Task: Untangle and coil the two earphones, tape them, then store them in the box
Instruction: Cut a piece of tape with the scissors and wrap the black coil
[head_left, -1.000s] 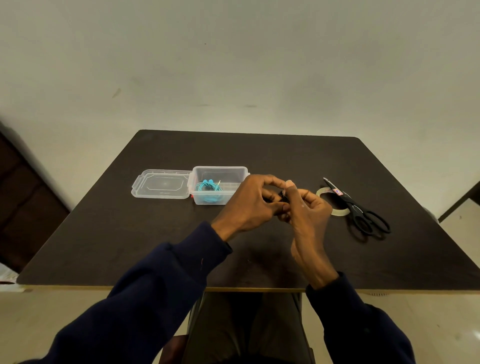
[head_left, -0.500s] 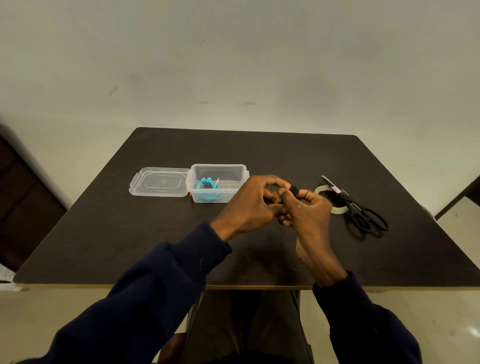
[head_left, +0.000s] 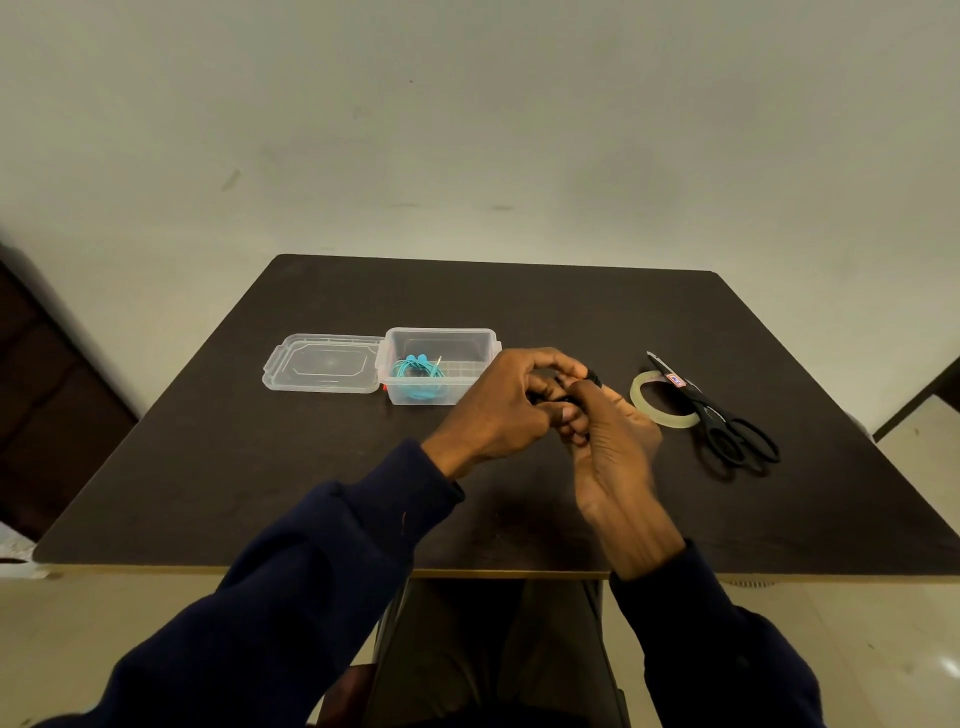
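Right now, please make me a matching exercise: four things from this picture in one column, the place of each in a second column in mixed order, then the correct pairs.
1. blue earphone
2. lid
3. scissors
4. black earphone

A. by the tape roll, on the right
B. pinched between left hand and right hand
C. inside the clear box
D. flat on the table, left of the clear box

Pairs: 1-C; 2-D; 3-A; 4-B

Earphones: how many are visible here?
2. The blue earphone lies in the clear box; the black earphone is gripped by the left hand and right hand, mostly hidden.
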